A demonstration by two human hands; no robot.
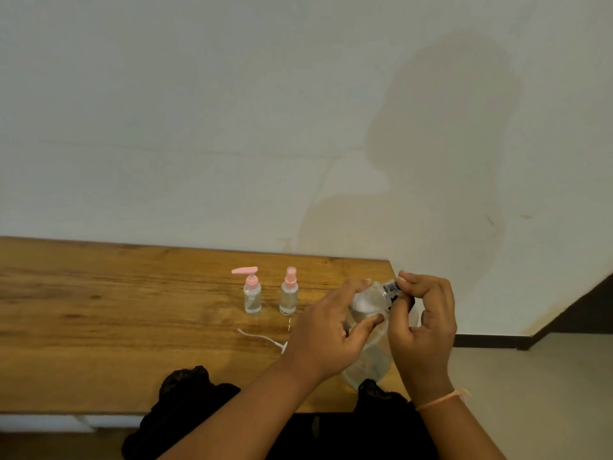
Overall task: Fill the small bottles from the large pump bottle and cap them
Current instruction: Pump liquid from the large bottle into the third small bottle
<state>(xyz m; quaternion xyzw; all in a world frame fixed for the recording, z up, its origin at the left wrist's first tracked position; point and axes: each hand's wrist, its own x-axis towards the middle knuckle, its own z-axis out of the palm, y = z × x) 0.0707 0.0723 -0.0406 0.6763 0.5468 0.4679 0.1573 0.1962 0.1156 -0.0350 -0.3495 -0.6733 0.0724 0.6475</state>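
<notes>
One wide-angle head-worn view looks forward and down from the near edge of the desk (99, 310) toward the far wall (199, 111). It sits close above the left hand (326, 330) and right hand (424, 323), with the desk stretching left.

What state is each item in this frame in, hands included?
pump-top bottle: upright on the table, pink pump fitted.
spray-top bottle: upright beside it, apart, pink sprayer under a clear cap.
clear plastic pouch: held up at the table's right end; sealed or open, cannot tell.
left hand: grips the pouch.
right hand: pinches the pouch's labelled top.
white tube: lying loose on the table.
</notes>
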